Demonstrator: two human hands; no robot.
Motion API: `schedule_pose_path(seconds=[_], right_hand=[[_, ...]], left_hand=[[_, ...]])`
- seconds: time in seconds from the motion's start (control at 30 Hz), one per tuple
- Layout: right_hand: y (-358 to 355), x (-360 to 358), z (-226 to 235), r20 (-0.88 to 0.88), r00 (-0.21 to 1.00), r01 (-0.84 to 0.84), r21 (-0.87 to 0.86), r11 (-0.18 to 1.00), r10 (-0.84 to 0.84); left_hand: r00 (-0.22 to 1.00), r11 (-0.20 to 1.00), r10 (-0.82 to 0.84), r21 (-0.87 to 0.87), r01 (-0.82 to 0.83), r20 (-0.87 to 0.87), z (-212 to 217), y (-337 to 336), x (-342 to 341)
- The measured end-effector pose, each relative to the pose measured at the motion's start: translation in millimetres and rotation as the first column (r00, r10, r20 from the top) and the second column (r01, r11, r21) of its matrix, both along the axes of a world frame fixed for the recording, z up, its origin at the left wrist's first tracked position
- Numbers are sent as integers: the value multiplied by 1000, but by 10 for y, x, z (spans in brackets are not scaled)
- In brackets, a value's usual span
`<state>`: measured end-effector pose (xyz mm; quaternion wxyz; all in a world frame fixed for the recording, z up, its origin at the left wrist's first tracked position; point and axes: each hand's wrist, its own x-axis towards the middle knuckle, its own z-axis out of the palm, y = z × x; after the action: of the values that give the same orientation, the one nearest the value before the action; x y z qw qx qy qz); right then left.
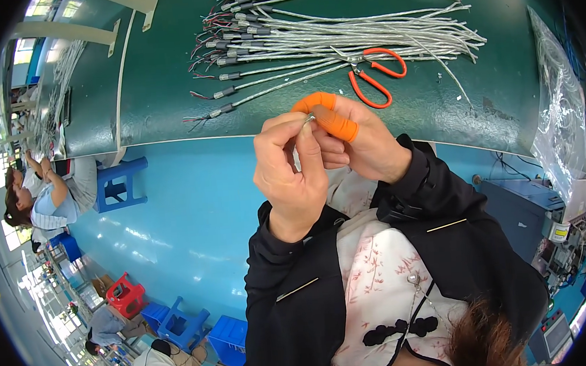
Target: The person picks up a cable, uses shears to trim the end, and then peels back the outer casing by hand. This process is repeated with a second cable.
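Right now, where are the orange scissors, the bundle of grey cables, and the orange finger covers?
orange scissors (375, 76): head view, on a handle loop.
bundle of grey cables (337, 34): head view, mid-bundle.
orange finger covers (335, 124): head view, on one cover.

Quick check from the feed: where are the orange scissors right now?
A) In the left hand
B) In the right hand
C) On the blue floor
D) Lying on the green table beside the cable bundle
D: the scissors lie on the green table against the cable bundle, while the left hand and right hand pinch a small metal piece in front of it.
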<state>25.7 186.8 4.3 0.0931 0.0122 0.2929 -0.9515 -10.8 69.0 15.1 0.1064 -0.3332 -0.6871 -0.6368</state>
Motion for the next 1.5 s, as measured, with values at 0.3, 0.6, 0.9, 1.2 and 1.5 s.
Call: schedule_pose_path(seconds=[0.3, 0.6, 0.9, 1.2, 1.5], right_hand=[[-21, -9, 15, 39, 999, 6, -28, 1000, -5], [-28, -7, 0, -23, 1000, 20, 24, 1000, -20], [-36, -12, -2, -41, 999, 3, 9, 1000, -2], [-60, 4, -4, 1, 1000, 24, 14, 1000, -24], [-77, 12, -53, 7, 999, 51, 6, 999, -51]], left_hand=[[963, 992, 48, -101, -77, -264, -39, 4, -23], [881, 977, 89, -131, -168, -464, -100, 14, -79], [895, 982, 98, -105, -158, -434, -137, -7, -53], [901, 981, 61, -141, -134, -430, -48, -13, -23], [909, 976, 102, -138, -171, -405, -73, -11, -10]])
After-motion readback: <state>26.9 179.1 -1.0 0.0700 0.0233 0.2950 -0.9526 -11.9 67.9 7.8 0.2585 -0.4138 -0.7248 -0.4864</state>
